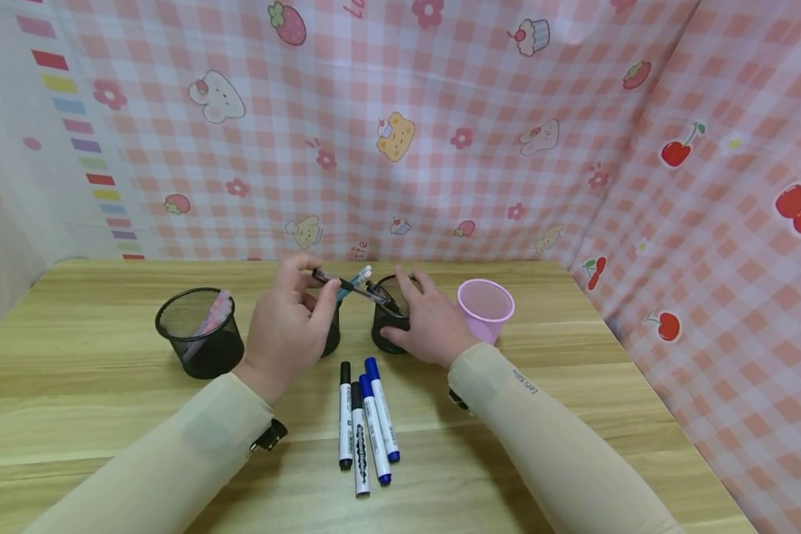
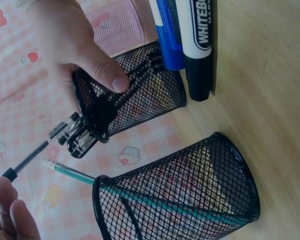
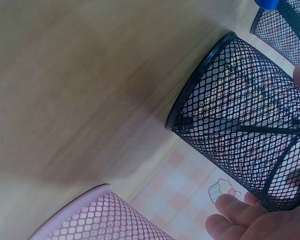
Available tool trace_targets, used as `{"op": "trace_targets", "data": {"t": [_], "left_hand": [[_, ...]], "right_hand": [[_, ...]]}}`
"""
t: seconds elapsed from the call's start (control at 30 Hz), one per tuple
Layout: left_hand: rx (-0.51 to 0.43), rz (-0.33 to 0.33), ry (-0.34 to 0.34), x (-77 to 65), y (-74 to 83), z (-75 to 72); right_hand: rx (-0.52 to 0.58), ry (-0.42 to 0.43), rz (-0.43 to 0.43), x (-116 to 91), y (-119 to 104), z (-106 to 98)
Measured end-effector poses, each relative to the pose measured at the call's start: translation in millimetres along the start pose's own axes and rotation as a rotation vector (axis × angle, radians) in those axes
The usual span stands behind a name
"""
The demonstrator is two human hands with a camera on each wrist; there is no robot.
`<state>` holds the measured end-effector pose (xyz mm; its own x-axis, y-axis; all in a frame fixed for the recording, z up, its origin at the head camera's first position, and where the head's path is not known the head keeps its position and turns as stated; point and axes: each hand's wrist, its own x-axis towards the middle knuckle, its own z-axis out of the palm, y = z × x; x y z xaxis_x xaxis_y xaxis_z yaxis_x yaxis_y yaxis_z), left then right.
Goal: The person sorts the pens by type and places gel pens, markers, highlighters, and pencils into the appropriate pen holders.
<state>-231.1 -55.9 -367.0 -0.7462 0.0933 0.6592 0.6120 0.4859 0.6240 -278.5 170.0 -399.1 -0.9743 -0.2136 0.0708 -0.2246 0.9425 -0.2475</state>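
My left hand [image 1: 283, 322] pinches a pen [image 1: 343, 284] with a black end and a clear barrel, tilted over the rim of a black mesh pen cup [image 1: 389, 337]. Several pens [image 2: 80, 137] stick out of that cup. My right hand [image 1: 434, 319] holds the cup at its rim and side, the thumb lying along the mesh in the left wrist view. Partly behind my left hand stands another black mesh cup [image 2: 175, 195], with a teal pencil [image 2: 75, 173] leaning in it.
Several whiteboard markers [image 1: 372, 426] with black or blue caps lie in front of the cups. At the left, a black mesh cup [image 1: 210, 357] holds a pink patterned item [image 1: 215, 315]. A pink mesh cup [image 1: 486, 326] stands to the right. A checked cloth [image 1: 400, 185] hangs behind the table.
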Motion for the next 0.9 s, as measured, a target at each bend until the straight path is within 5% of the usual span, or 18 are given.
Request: {"op": "trace_targets", "data": {"t": [0.9], "left_hand": [[0.006, -0.031, -0.016, -4.3, -0.3, 14.2]], "right_hand": [[-0.019, 0.004, 0.004, 1, 0, 0]]}}
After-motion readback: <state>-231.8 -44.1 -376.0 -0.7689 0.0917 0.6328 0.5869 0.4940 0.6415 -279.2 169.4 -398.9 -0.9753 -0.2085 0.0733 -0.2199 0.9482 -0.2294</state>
